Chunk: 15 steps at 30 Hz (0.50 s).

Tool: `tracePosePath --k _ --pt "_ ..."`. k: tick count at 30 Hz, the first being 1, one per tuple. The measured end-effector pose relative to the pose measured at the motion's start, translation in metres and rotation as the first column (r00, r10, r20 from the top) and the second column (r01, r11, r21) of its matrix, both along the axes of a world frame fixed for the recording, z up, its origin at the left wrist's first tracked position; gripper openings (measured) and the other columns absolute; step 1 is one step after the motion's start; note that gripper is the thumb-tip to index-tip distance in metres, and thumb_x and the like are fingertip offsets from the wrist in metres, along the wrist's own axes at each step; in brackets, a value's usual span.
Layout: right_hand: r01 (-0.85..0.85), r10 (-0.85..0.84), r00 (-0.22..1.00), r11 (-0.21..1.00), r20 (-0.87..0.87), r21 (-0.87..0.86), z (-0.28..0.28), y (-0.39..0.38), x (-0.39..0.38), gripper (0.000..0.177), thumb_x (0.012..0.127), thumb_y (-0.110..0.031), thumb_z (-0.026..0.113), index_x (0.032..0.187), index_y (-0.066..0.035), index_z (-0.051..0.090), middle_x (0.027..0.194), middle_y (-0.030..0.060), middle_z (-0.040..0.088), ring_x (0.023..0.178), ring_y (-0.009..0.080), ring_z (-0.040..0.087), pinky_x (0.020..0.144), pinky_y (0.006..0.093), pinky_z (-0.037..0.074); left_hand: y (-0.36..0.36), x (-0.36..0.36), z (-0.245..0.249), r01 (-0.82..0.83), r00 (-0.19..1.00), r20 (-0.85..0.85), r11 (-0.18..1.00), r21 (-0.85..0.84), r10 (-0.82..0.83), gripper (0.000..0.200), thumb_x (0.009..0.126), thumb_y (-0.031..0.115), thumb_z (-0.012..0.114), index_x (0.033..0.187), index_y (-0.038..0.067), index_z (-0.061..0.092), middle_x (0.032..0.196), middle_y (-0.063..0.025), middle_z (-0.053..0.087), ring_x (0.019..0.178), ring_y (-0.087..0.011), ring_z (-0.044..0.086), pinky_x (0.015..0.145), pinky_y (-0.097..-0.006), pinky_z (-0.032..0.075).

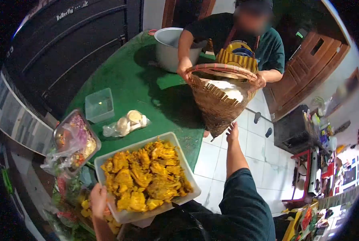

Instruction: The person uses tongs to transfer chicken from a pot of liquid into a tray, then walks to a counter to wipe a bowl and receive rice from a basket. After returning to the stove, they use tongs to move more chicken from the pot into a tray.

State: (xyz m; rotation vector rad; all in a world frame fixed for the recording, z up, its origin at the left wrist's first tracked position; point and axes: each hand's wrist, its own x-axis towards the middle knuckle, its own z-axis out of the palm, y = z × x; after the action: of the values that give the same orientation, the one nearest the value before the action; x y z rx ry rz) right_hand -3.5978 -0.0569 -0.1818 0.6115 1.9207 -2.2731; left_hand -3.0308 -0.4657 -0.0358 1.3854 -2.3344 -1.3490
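My left hand grips the near left edge of a white plastic tray. Yellow-coated pieces, apparently chicken, are piled in that tray. Stretched forward, my right hand has its fingers apart, right at the lower tip of a cone-shaped woven basket. White contents, apparently rice, show inside the basket. Another person opposite holds its rim with both hands, and it tilts over the table's edge.
On the green table stand a large metal pot, a clear plastic box and a bag of round pale pieces. A container of chopped ingredients sits at the left edge. White floor tiles lie to the right.
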Motion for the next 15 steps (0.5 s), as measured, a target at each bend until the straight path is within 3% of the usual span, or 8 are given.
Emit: tracePosePath --k 3,6,8,9,11,12,13,15 --pt "-0.063 0.067 0.998 0.989 0.021 -0.137 -0.005 0.001 -0.015 0.06 0.088 -0.056 0.041 0.128 -0.01 0.044 0.121 0.0064 0.052 0.104 0.0221 0.049 0.083 0.0385 0.039 0.001 -0.002 0.002 0.039 0.999 -0.014 0.998 -0.052 -0.04 0.024 0.092 0.021 0.047 0.078 0.003 0.04 0.068 -0.0021 0.03 0.061 -0.0155 0.03 0.058 -0.0337 0.032" --pt "-0.237 0.184 0.965 0.916 -0.187 -0.323 -0.011 0.001 -0.02 0.053 0.093 -0.047 0.039 0.126 -0.007 0.046 0.12 0.0081 0.053 0.101 0.0227 0.052 0.085 0.0374 0.042 -0.018 0.019 -0.028 -0.017 0.997 0.073 1.0 -0.025 0.019 0.024 0.092 0.024 0.048 0.082 0.003 0.047 0.068 -0.0039 0.039 0.062 -0.0179 0.04 0.059 -0.0346 0.036" --pt "-0.292 0.248 0.954 0.887 -0.166 -0.357 -0.012 0.012 -0.02 0.048 0.097 -0.041 0.033 0.129 -0.006 0.043 0.129 0.0091 0.05 0.119 0.0267 0.045 0.099 0.0418 0.036 -0.018 0.035 -0.053 -0.126 0.97 0.162 0.946 -0.299 0.181 0.029 0.092 0.031 0.048 0.086 0.003 0.053 0.07 -0.0085 0.05 0.066 -0.0234 0.052 0.06 -0.0384 0.039" --pt "-0.32 0.272 0.946 0.875 -0.176 -0.365 -0.004 0.011 -0.028 0.048 0.097 -0.041 0.033 0.129 -0.006 0.043 0.129 0.0091 0.05 0.119 0.0267 0.045 0.099 0.0418 0.036 0.021 -0.016 0.034 -0.068 0.952 0.274 0.97 -0.234 0.133 0.036 0.09 0.038 0.05 0.091 0.003 0.056 0.072 -0.014 0.057 0.072 -0.0281 0.058 0.062 -0.0428 0.041" --pt "-0.441 0.398 0.896 0.757 -0.194 -0.482 -0.005 0.017 -0.042 0.047 0.095 -0.041 0.037 0.126 -0.007 0.047 0.128 0.01 0.051 0.118 0.0273 0.046 0.099 0.0414 0.037 0.014 -0.018 0.038 -0.228 0.947 0.14 0.915 -0.333 0.288 0.04 0.089 0.042 0.05 0.093 0.003 0.057 0.073 -0.0161 0.058 0.068 -0.0292 0.057 0.061 -0.0434 0.041" --pt "-0.443 0.412 0.894 0.754 -0.177 -0.485 -0.013 0.017 -0.053 0.047 0.095 -0.041 0.037 0.126 -0.007 0.047 0.128 0.01 0.051 0.118 0.0273 0.046 0.099 0.0414 0.037 0.031 -0.032 0.053 -0.196 0.914 0.185 0.793 -0.577 0.361 0.035 0.09 0.037 0.051 0.093 0.003 0.057 0.072 -0.015 0.057 0.064 -0.0278 0.057 0.059 -0.0418 0.041" --pt "-0.494 0.481 0.862 0.729 -0.157 -0.474 -0.033 0.018 -0.069 0.046 0.094 -0.04 0.039 0.126 -0.008 0.048 0.129 0.0105 0.05 0.117 0.0279 0.046 0.1 0.0417 0.036 0.064 -0.092 0.111 -0.121 0.874 0.216 0.624 -0.772 0.436 0.031 0.09 0.033 0.052 0.092 0.003 0.058 0.071 -0.0139 0.057 0.061 -0.0263 0.056 0.056 -0.0403 0.041" --pt "-0.513 0.557 0.824 0.66 -0.1 -0.549 -0.036 0.012 -0.09 0.043 0.092 -0.039 0.045 0.121 -0.009 0.052 0.127 0.01 0.052 0.114 0.0281 0.048 0.098 0.0434 0.039 0.084 -0.144 0.141 -0.269 0.895 0.052 0.627 -0.731 0.444 0.024 0.09 0.027 0.053 0.091 0.003 0.057 0.069 -0.0125 0.055 0.054 -0.0234 0.054 0.053 -0.0371 0.041"
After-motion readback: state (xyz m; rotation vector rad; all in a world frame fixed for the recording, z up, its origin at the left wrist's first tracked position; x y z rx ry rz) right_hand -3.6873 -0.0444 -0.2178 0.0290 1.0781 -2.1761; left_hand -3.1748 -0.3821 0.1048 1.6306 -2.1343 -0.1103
